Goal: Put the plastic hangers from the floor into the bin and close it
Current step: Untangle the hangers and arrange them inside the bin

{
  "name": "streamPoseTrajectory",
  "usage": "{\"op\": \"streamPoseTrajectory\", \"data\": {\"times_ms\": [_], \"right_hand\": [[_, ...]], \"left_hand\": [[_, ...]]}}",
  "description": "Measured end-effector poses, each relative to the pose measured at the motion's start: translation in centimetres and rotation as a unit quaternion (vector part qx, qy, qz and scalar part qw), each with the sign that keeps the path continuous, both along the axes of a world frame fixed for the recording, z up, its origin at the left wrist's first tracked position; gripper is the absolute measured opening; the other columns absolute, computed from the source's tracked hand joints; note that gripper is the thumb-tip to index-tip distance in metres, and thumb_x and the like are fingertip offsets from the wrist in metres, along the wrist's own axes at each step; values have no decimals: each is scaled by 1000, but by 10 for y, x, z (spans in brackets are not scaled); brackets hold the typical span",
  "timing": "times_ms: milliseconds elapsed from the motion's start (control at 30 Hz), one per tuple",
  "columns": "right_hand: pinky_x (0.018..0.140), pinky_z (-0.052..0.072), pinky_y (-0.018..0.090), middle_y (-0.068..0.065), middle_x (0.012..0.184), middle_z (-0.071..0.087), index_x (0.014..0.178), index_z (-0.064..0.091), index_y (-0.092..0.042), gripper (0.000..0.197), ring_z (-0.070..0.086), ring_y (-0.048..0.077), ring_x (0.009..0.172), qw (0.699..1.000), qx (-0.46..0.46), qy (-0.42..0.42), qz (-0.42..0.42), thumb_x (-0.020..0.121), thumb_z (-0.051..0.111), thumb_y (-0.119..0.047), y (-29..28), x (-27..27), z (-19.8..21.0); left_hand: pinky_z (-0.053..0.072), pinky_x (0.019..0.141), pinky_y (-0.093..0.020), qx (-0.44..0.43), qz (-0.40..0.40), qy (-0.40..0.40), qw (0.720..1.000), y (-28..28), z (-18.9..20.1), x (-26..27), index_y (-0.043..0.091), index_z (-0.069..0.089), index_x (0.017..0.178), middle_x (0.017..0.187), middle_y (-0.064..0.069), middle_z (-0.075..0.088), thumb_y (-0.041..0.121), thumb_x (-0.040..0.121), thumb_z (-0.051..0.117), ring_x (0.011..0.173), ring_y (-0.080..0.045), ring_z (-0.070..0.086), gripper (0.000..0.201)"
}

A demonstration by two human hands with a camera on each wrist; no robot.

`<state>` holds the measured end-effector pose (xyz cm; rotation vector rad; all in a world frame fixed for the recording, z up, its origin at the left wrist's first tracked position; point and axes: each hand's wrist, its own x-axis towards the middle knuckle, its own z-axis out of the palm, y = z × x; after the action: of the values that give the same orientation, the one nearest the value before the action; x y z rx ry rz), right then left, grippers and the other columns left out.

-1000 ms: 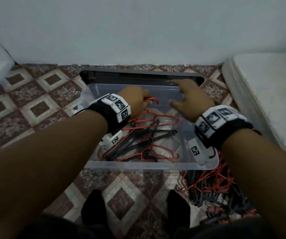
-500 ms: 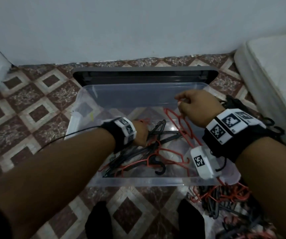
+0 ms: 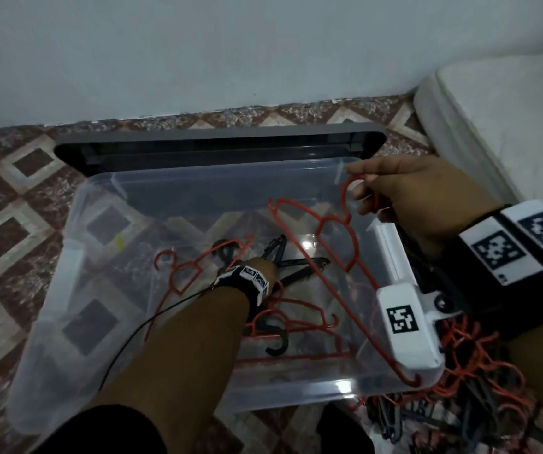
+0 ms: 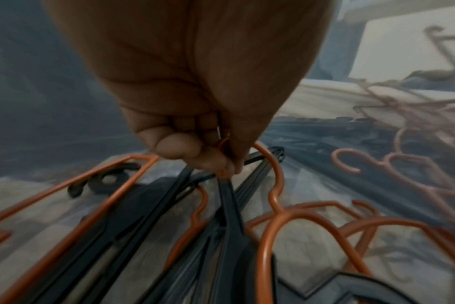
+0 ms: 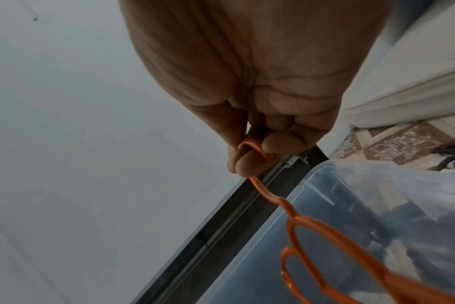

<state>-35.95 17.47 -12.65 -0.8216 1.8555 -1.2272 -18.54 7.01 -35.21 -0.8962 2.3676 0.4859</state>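
Note:
A clear plastic bin [image 3: 76,231] sits on the tiled floor with several orange and black hangers lying in it. My right hand [image 3: 378,191] pinches the hook of an orange hanger [image 3: 316,257] at the bin's far right corner; the hanger slants down across the right rim. In the right wrist view the same hook [image 5: 252,148] is pinched between thumb and fingers. My left hand [image 3: 263,263] is low inside the bin, gripping hanger hooks [image 4: 221,162] in the pile; orange and black hangers [image 4: 221,226] spread out below it.
The bin's dark lid [image 3: 217,149] leans behind it against the pale wall. A tangle of orange and black hangers [image 3: 466,388] lies on the floor at the bin's right front corner. A white mattress [image 3: 499,126] borders the right side.
My left hand has gone deeper into the bin among the hangers. My right hand has lifted an orange hanger by its hook and drawn it right, over the bin's right rim.

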Motion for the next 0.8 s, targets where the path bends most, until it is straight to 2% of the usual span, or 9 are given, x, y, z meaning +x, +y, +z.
{"op": "streamPoseTrajectory", "data": {"times_ms": [100, 167, 233, 333, 500, 567, 633, 733, 800], "right_hand": [[45, 40, 19, 4, 69, 68, 101, 70, -11, 23, 59, 13, 53, 1000, -7, -22, -7, 96, 51, -1, 3, -6, -2], [48, 41, 21, 1, 69, 68, 100, 70, -15, 24, 60, 13, 55, 1000, 2, -10, 1, 97, 51, -2, 4, -6, -1], [47, 42, 20, -3, 66, 69, 97, 70, -19, 25, 60, 10, 52, 1000, 19, 22, 10, 96, 51, -3, 4, -2, -2], [42, 42, 15, 2, 69, 68, 96, 69, -19, 27, 60, 8, 49, 997, 29, 66, 4, 95, 49, -1, 3, 6, -6], [49, 45, 20, 2, 72, 72, 98, 69, -19, 29, 69, 15, 60, 992, 60, 102, 39, 89, 49, 0, -3, 20, -9], [49, 45, 21, 3, 76, 72, 101, 68, -19, 29, 68, 11, 58, 992, 64, 99, 46, 88, 50, 0, -5, 26, -10], [49, 45, 21, 3, 78, 72, 104, 67, -17, 30, 66, 10, 55, 992, 64, 97, 48, 88, 49, 1, -5, 30, -12], [44, 43, 15, 3, 76, 70, 104, 67, -16, 30, 66, 7, 53, 993, 64, 96, 39, 89, 49, 3, -4, 29, -13], [44, 43, 15, 2, 76, 71, 102, 67, -17, 29, 69, 9, 57, 992, 70, 103, 31, 89, 49, 1, -2, 25, -11]], "left_hand": [[42, 80, -27, 31, 13, 81, 996, -4, 36, 7, 20, 69, 109, 115, -9, 67, 33, 92, 56, 105, -30, 61, 25], [36, 77, -25, 25, 21, 134, 991, -6, 68, 17, 27, 70, 107, 112, -5, 68, 39, 91, 55, 103, -27, 61, 24], [35, 75, -22, 8, 42, 182, 982, -8, 100, 29, 26, 71, 105, 109, -2, 69, 38, 92, 56, 100, -23, 61, 23], [42, 75, -23, -29, 77, 229, 970, -16, 141, 42, 21, 73, 103, 105, -3, 72, 32, 92, 57, 97, -25, 64, 22], [40, 75, -23, -80, 74, 245, 963, -21, 184, 52, 23, 65, 118, 107, -3, 70, 32, 94, 53, 98, -24, 63, 29], [38, 72, -22, -85, 47, 267, 959, -18, 195, 49, 27, 64, 119, 104, 0, 71, 31, 93, 51, 94, -22, 63, 29], [41, 73, -25, -87, 10, 269, 959, -17, 202, 43, 31, 64, 116, 109, 3, 70, 32, 93, 48, 96, -20, 63, 29], [41, 77, -24, -98, -25, 224, 969, -21, 195, 35, 28, 67, 115, 117, 1, 68, 27, 92, 49, 102, -22, 61, 29], [40, 77, -25, -106, -16, 178, 978, -26, 182, 36, 27, 67, 114, 117, -3, 67, 23, 91, 49, 103, -25, 61, 29]]}}
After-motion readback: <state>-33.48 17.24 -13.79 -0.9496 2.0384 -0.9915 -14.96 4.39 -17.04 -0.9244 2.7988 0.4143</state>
